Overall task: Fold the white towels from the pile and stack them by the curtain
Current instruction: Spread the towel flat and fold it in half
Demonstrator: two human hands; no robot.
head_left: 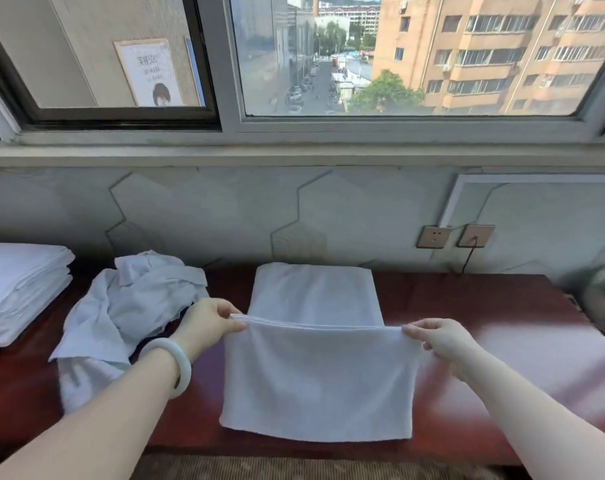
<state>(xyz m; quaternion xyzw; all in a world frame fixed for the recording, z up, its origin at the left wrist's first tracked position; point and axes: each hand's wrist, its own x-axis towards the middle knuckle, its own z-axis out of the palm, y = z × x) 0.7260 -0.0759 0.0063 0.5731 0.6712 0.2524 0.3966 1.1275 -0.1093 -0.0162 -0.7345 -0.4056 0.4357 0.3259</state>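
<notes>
White towel [314,375] lies mid-way along a dark red table [467,306], its raised doubled edge pinched at each end between thumb and fingertips of the left hand [207,323] and right hand [439,337]; the fingers behind the cloth are hidden. A crumpled pile of towels [131,306] sits just left of it, a folded stack [20,289] is cut off at the left edge, and a blurred pale shape [602,299] at far right is unidentifiable. Behind are wall sockets [434,237] and a window [398,53] facing apartment blocks.
</notes>
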